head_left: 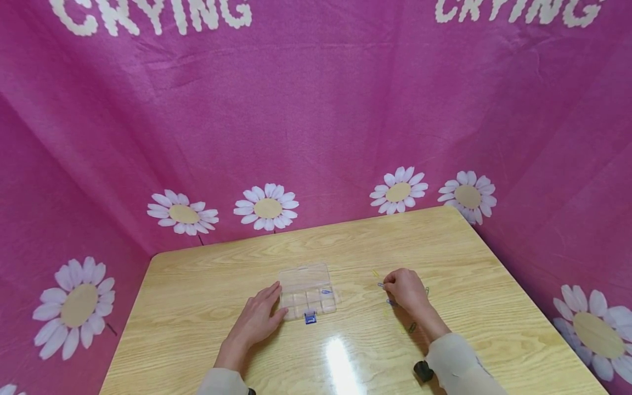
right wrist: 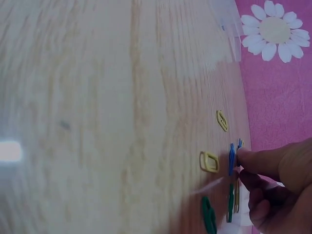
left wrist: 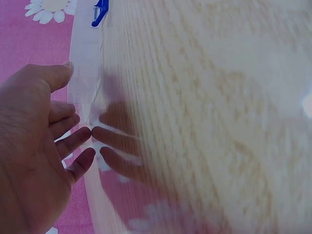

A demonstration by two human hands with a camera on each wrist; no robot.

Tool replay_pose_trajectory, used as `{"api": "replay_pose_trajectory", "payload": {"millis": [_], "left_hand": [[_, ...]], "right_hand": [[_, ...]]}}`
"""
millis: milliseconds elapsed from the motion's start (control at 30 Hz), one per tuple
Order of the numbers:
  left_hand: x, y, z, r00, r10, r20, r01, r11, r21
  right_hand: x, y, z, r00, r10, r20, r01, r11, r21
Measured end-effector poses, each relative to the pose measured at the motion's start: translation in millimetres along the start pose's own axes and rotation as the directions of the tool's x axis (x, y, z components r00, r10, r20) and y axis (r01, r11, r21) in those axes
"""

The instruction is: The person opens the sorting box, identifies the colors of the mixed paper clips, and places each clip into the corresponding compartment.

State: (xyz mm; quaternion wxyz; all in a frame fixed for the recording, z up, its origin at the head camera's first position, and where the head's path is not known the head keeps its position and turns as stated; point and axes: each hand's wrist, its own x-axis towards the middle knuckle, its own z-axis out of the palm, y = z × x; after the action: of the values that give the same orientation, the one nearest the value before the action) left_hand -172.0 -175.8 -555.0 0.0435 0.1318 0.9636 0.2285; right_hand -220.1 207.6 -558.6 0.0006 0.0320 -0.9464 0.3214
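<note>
A clear plastic compartment box [head_left: 300,303] lies on the table with its lid raised at the back and a blue latch [head_left: 310,317] at the front. One blue paper clip [head_left: 326,292] is in a right-hand compartment. My left hand [head_left: 258,314] rests along the box's left side, fingers extended, thumb near the front corner. Over to the right, my right hand [head_left: 408,289] pinches a blue paper clip [head_left: 381,285] between thumb and fingers. Below it lies another blue paper clip [right wrist: 231,159]. Around that hand are yellow paper clips [right wrist: 211,162] and green paper clips [right wrist: 208,214].
The wooden table [head_left: 197,318] meets a pink curtain [head_left: 316,126] with daisies at its back and sides. A bright light reflection [head_left: 340,365] shows on the tabletop between the arms. A dark band [head_left: 423,371] sits at the right wrist.
</note>
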Motion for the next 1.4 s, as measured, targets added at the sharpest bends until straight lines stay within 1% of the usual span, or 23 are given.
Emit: {"api": "replay_pose_trajectory", "payload": {"millis": [200,333,533,733,933,1067,1167,1300,1400], "left_hand": [[-0.2,0.0,-0.1,1.000,-0.001,0.004,0.001,1.000,0.000],[-0.5,0.2,-0.5,1.000,0.002,0.000,-0.002,1.000,0.001],[-0.5,0.9,-1.0,1.000,0.011,-0.007,-0.011,1.000,0.006],[-0.6,1.8,-1.6,1.000,0.024,-0.012,-0.024,1.000,0.017],[-1.4,1.9,-1.8,1.000,0.016,-0.009,-0.016,1.000,0.007],[-1.4,1.4,-1.7,1.000,0.019,-0.009,-0.019,1.000,0.004],[-1.1,0.7,-1.2,1.000,0.020,-0.008,-0.020,1.000,0.006],[-0.7,0.1,-0.8,1.000,0.018,-0.005,-0.018,1.000,0.007],[-0.8,0.3,-1.1,1.000,0.016,-0.006,-0.016,1.000,0.007]], "right_hand": [[0.2,-2,-2,1.000,-0.016,0.007,0.016,0.999,-0.042],[2.5,-3,-3,0.999,-0.016,0.038,0.019,0.997,-0.069],[4.8,-5,-5,0.996,0.010,0.085,-0.002,0.996,-0.092],[2.3,-6,-7,0.993,-0.014,0.114,0.025,0.995,-0.092],[-1.2,-8,-10,0.993,-0.012,0.117,0.013,1.000,-0.008],[-1.0,-9,-12,0.994,-0.014,0.113,0.005,0.997,0.074],[-0.6,-11,-13,0.993,0.002,0.122,-0.021,0.988,0.150],[-0.2,-16,-15,0.994,-0.004,0.113,-0.021,0.976,0.218],[0.8,-21,-14,0.995,-0.018,0.099,-0.007,0.968,0.249]]}}
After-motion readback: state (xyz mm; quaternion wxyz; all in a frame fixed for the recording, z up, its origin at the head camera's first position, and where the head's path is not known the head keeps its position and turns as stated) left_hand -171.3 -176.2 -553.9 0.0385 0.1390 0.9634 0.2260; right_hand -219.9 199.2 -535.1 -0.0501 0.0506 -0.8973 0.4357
